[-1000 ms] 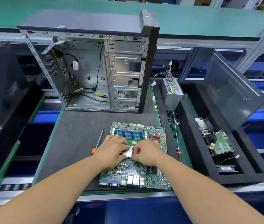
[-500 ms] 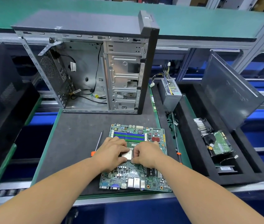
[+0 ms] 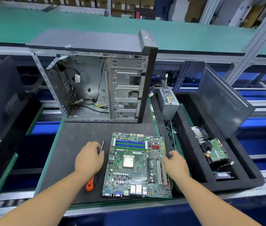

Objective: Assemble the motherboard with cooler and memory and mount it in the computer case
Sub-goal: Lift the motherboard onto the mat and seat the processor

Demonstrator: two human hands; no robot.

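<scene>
Flanking the motherboard (image 3: 137,165), both hands (image 3: 89,159) (image 3: 175,163) hold nothing; lettering unreadable

Motherboard (image 3: 137,165) lies flat on the surface (image 3: 73,144), right between the hands: left hand (image 3: 89,158) just off its left edge, right hand (image 3: 175,163) at its right edge. A screwdriver (image 3: 96,167) runs under the left hand. Beyond both hands stands the case (image 3: 96,82), open side facing us. Right of the right hand, a tray (image 3: 194,160) holds a power supply (image 3: 169,101) at the far end and a drive (image 3: 217,150) nearer.
</scene>
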